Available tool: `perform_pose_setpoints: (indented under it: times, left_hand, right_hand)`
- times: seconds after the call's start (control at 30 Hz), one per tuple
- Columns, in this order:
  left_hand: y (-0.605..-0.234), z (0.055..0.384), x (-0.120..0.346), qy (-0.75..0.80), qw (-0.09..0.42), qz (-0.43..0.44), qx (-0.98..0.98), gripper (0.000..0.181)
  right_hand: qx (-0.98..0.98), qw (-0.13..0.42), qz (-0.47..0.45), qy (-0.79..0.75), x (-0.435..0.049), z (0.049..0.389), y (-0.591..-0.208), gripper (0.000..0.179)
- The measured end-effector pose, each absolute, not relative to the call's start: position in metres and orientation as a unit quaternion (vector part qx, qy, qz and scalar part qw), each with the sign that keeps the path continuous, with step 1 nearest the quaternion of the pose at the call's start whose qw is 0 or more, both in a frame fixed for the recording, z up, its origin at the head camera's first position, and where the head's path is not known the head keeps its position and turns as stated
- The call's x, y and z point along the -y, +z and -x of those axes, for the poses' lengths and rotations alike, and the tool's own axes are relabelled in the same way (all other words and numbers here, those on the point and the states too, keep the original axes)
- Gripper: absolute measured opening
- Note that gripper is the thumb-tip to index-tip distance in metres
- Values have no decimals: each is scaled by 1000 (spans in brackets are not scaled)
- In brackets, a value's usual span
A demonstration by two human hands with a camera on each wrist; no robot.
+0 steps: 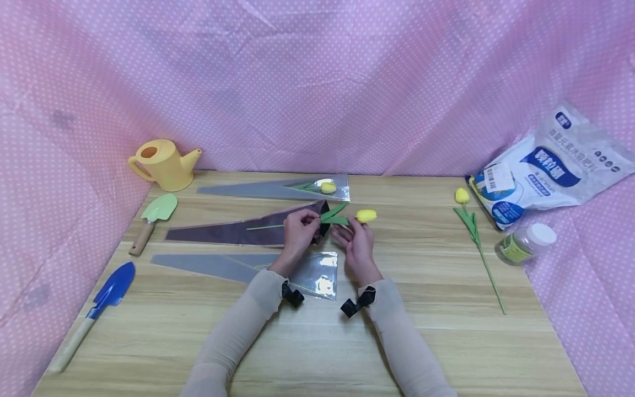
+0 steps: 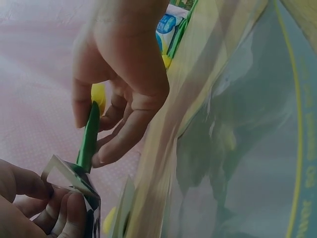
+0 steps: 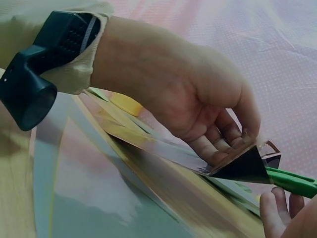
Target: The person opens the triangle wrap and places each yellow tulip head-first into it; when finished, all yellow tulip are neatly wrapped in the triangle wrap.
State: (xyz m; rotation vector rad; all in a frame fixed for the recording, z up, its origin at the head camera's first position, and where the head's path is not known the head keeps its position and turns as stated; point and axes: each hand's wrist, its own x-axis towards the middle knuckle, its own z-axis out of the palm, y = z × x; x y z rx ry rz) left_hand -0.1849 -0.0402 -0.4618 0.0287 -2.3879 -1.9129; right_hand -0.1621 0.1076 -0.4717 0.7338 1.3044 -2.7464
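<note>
Behind dark sleeve [image 1: 218, 234], sleeved tulip [image 1: 328, 188]

The wooden table [image 1: 476, 353] bears wrappers [image 1: 208, 264], trowels [image 1: 115, 285], a tulip [image 1: 475, 234].

Through my left wrist camera I see my right hand [image 2: 124, 64] coming down from the top, fingers curled round a yellow flower [image 2: 98, 96] that they partly hide. Its green leaf [image 2: 88, 141] runs below them to the mouth of a dark wrapper [image 2: 92, 201], whose edge my left hand [image 2: 22, 225] pinches in the lower left corner. At the right I have a clear sleeve [image 2: 223, 168] with a yellow line and lettering, and pale wooden table [image 2: 210, 69] beside it. Past my right hand, part of a white-and-blue bag [image 2: 167, 29] shows next to green foliage [image 2: 179, 38]. Pink cloth [image 2: 37, 99] backs the left side.
</note>
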Motion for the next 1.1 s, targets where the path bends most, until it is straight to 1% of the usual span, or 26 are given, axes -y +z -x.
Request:
perform_pose_setpoints:
  times: [0.1,0.2,0.3,0.43,0.53,0.8,1.1]
  left_hand:
    - [-461,185,40,-626,42,-10,779,10]
    - [-460,184,39,-625,41,-11,780,10]
    - [-460,183,39,-624,39,-13,780,10]
    - [-459,182,38,-621,41,-15,782,10]
    - [-459,182,38,-619,40,-15,785,9]
    - [-456,182,38,-626,29,-12,779,10]
    - [-454,180,37,-613,33,-13,789,10]
  right_hand:
    - [-421,6,-236,-876,-109,162,-472,23]
    - [-423,5,-246,-872,-111,162,-472,31]
    - [-430,12,-254,-866,-109,162,-472,27]
    - [-447,19,-262,-855,-105,162,-472,15]
    - [-456,21,-264,-850,-102,162,-474,12]
    - [-455,31,-264,-850,-106,162,-474,11]
    - [-464,34,-252,-849,-98,161,-475,20]
